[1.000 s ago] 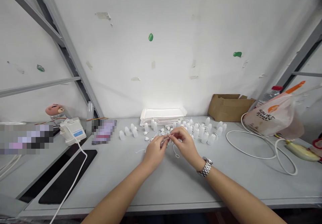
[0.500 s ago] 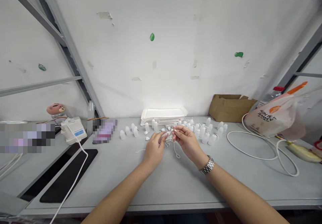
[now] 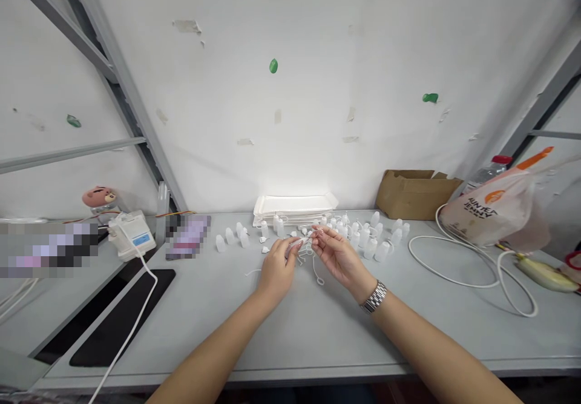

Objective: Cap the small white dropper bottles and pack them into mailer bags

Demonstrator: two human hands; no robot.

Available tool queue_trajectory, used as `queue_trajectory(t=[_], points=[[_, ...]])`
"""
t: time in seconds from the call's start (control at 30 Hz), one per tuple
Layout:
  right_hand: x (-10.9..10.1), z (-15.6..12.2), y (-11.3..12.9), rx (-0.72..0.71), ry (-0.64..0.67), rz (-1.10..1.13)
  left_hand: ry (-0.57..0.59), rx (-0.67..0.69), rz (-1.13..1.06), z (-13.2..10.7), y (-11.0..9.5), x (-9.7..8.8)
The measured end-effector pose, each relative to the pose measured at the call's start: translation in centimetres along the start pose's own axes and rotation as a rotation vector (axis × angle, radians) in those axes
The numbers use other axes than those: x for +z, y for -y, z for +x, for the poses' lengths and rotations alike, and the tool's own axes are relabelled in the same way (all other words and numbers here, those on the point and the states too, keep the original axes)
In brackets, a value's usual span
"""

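Left-hand fingers (image 3: 290, 248) pinch a thin white plastic piece (image 3: 302, 241); right-hand fingers (image 3: 319, 234) sit at its tip, grip unclear.

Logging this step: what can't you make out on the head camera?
Head view: the white piece in the left hand, hidden by fingers, too small to name.
Head view: whatever lies under the pixelated patch, blurred.
Head view: the rear white plastic bottles, hidden by front ones.
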State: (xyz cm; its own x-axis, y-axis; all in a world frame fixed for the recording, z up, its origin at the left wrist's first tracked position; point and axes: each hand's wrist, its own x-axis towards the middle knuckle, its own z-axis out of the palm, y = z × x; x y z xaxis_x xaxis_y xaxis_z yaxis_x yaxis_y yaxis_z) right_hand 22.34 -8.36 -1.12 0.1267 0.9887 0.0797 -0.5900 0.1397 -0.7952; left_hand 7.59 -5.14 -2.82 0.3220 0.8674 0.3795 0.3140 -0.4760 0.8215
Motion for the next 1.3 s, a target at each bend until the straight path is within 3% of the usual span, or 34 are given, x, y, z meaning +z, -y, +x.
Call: queue_trajectory(t=[0.43, 0.7, 1.3], points=[[0.00, -0.05, 0.25, -0.039, -0.082, 0.014, -0.057, 0.031, -0.040, -0.20, -0.44, -0.22], [0.04, -0.14, 0.36, -0.108, -0.191, -0.106, -0.064, 0.083, -0.107, -0.26, -0.50, -0.24], [0.23, -0.25, -0.14, -0.079, -0.103, -0.141, -0.026, 0.057, -0.157, -0.22, -0.30, 0.20]])
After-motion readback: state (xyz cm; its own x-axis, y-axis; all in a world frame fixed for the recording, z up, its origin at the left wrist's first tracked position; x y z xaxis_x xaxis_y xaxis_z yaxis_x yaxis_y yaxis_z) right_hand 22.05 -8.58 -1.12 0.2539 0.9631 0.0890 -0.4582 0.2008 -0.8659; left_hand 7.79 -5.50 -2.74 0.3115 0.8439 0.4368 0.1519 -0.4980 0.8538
